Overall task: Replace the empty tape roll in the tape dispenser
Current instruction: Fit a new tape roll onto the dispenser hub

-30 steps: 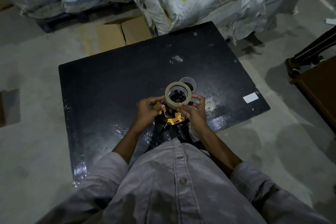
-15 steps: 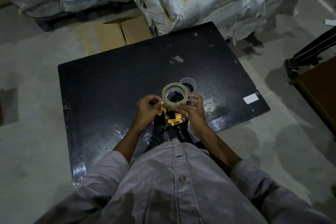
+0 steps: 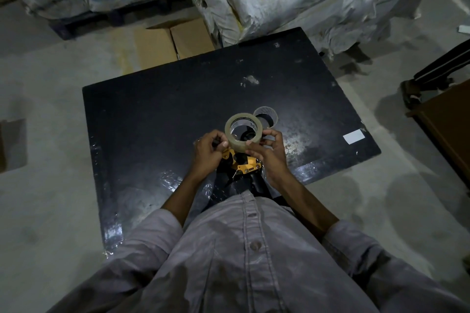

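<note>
Plainly, the new tape roll (image 3: 236,142) was off the table (image 3: 152,122) and held between both hands, above the middle of the near edge. The right hand (image 3: 272,155) pinched the roll's near-right rim between thumb and forefinger, with its other fingers curled round the far side. The left hand (image 3: 207,151) was curled too, its thumb pressed to the roll's left flank. Whether its lower fingers also steadied the dispenser could not be told.

The yellow tape dispenser (image 3: 245,164) sat directly under the roll and slightly nearer the person, with its dark handle running back toward the shirt. The roll was tilted so that its hole faced up and toward the camera, and a dark part of the dispenser showed through it, probably the hub. That lineup looked like the deciding relation. The roll's open axis would have to meet the hub squarely, so a short drop down and toward the person seemed called for, with the right hand better placed to guide it.

The empty core (image 3: 264,109) lay on the table just beyond the roll, toward the far right. It was apart from both hands, so the removal step appeared done.
</note>
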A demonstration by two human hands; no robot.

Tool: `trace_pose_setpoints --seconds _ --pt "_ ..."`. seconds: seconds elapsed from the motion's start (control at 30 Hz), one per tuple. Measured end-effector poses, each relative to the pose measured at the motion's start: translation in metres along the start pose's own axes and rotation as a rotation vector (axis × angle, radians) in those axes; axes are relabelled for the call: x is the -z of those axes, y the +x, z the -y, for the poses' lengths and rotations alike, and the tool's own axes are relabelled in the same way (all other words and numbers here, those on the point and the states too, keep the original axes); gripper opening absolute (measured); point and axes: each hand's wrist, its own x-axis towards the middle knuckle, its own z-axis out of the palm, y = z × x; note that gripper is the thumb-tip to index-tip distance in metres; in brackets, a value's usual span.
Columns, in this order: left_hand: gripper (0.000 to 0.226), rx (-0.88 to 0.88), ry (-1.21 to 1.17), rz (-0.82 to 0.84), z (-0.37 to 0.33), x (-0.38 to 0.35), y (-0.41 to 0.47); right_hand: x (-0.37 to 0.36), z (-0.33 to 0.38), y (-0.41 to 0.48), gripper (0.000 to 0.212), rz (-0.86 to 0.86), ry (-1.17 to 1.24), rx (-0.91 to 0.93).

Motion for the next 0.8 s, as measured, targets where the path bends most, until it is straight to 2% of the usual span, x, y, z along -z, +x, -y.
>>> trace_pose_setpoints --seconds 0.37,0.6,0.8 --pt "0.02 0.008 -0.066 -0.129 -0.007 0.0 -0.004 -0.003 0.005 -0.003 0.063 0.003 0.018 0.018" --pt "0.036 0.048 -0.141 -0.046 -0.01 0.0 -0.003 -0.003 0.002 -0.001 0.061 -0.017 0.061 -0.006" --pt "0.027 0.046 -0.22 -0.006 -0.004 0.005 0.003 -0.004 0.003 0.001 0.055 -0.017 0.057 -0.019"
